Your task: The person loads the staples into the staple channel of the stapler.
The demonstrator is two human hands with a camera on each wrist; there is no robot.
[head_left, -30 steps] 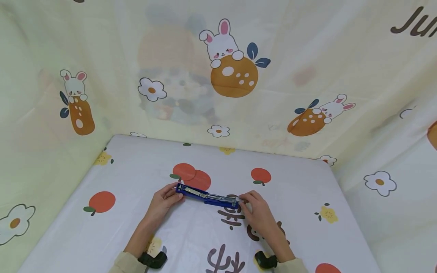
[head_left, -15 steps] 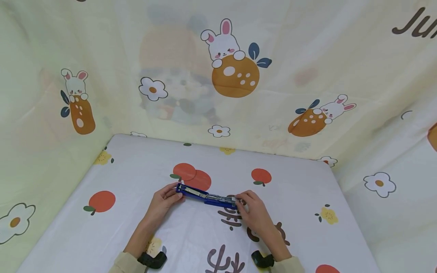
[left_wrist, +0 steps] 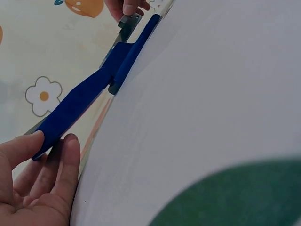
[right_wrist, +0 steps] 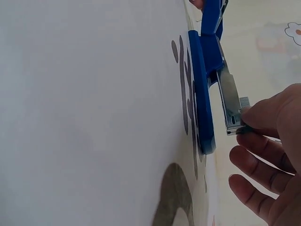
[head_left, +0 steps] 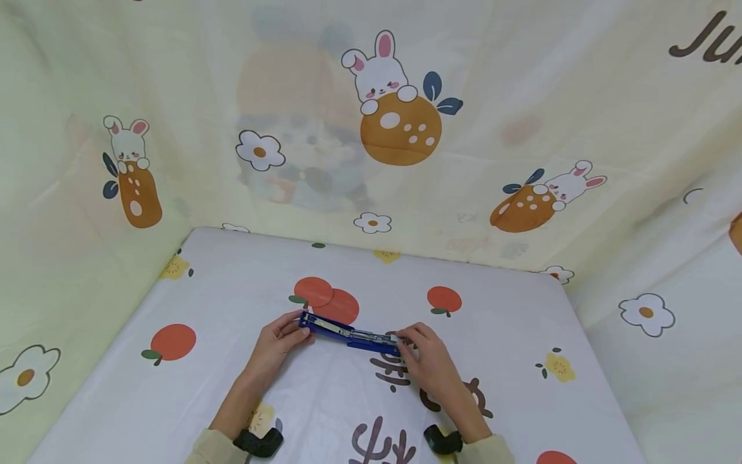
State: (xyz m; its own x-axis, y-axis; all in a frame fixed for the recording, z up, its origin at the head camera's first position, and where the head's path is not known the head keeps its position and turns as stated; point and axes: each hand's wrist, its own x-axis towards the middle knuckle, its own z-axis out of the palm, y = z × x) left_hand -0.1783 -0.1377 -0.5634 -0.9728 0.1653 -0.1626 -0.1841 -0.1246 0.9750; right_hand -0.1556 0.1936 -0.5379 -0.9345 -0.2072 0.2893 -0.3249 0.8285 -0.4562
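Observation:
A blue stapler (head_left: 330,327) lies across the middle of the table, its top cover swung wide back from the metal magazine (right_wrist: 229,96). My left hand (head_left: 277,340) holds the end of the cover, thumb on one side and fingers beneath, as the left wrist view shows. At the magazine's free end, my right hand (head_left: 431,362) pinches a short strip of staples (right_wrist: 244,102) between thumb and index finger. The strip's ridged end rises above the thumb, right at the magazine. The other right fingers are spread loosely. The blue base (right_wrist: 203,103) sits low along the tabletop.
A white cloth (head_left: 232,283) printed with fruit, flowers and dark lettering covers the table. Cream curtains (head_left: 301,96) with rabbit prints hang behind it and at both sides. Black wrist straps (head_left: 259,443) sit on both forearms.
My right hand has shifted slightly left, bringing the staples over the magazine's end. The left hand and the stapler stay in place.

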